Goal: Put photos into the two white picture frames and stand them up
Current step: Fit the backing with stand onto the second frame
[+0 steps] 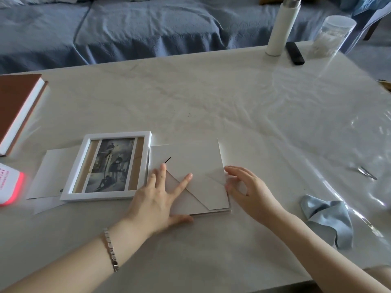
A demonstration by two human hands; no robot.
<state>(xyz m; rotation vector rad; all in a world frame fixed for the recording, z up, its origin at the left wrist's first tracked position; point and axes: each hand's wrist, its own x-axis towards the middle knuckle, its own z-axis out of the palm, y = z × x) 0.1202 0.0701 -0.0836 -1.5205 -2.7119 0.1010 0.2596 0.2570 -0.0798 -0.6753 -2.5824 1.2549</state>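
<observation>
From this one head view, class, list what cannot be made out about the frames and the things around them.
- Second frame, head view: face down, its front and contents hidden; left hand covers part.
- Red-and-white item: cut by the left edge, blurred print.
- Metal tool: too small to identify.
- Brown book: cut off at left.

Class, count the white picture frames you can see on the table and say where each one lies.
2. One white frame lies flat, face up with a photo showing, left of the hands. The second frame lies face down, back up, under the left hand and right hand.

Frame — left of backing board.
</observation>
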